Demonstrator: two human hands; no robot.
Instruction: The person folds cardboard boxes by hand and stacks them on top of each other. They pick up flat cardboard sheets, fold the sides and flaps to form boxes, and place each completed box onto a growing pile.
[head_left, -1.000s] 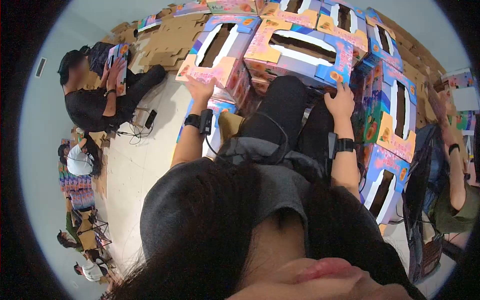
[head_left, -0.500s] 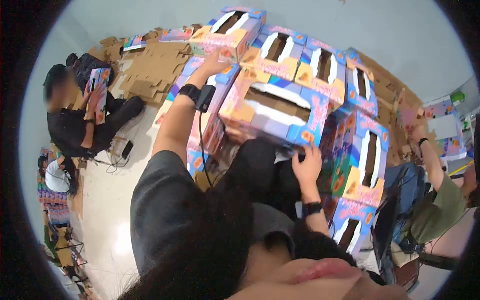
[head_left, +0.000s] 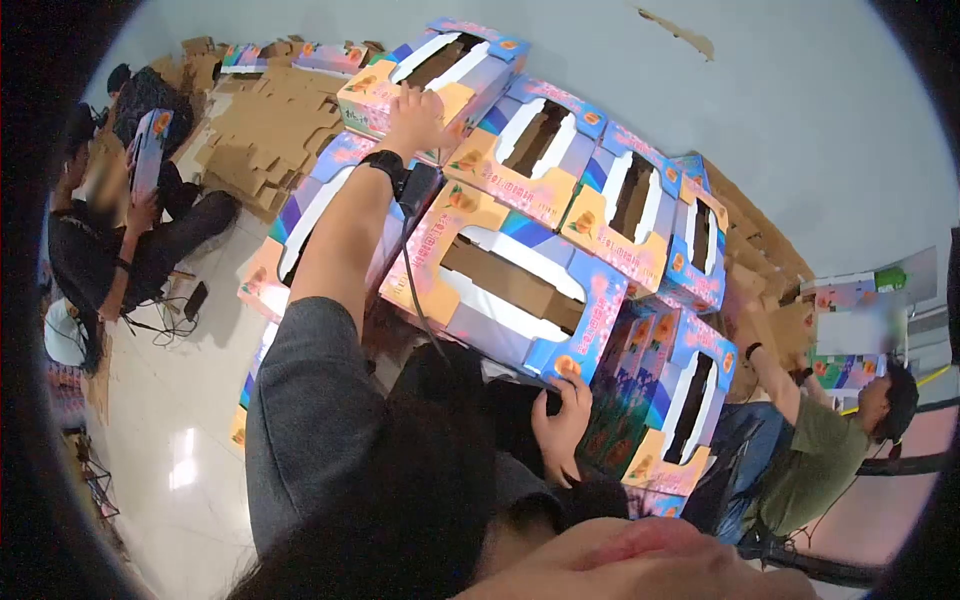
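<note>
My left hand (head_left: 415,120) reaches up and rests on the near side of a printed box (head_left: 368,100) at the upper left, its fingers apart on the panel. In front of my lap lies a larger box (head_left: 600,325), tilted, with a wide cutout in its white-edged top. At its near right corner, my right hand (head_left: 563,420) holds the edge between fingers and thumb. A cable hangs from the device on my left wrist and crosses the larger box.
More printed boxes (head_left: 548,195) stand behind and on both sides. Flattened cardboard (head_left: 265,135) lies at the back left. One person (head_left: 85,240) sits at the left holding a printed box (head_left: 150,160); another person (head_left: 830,450) in green is at the right.
The view has shifted, so boxes and people sit differently in it. My left hand has moved onto the upper box's panel; my right hand stays at the larger box's corner.
</note>
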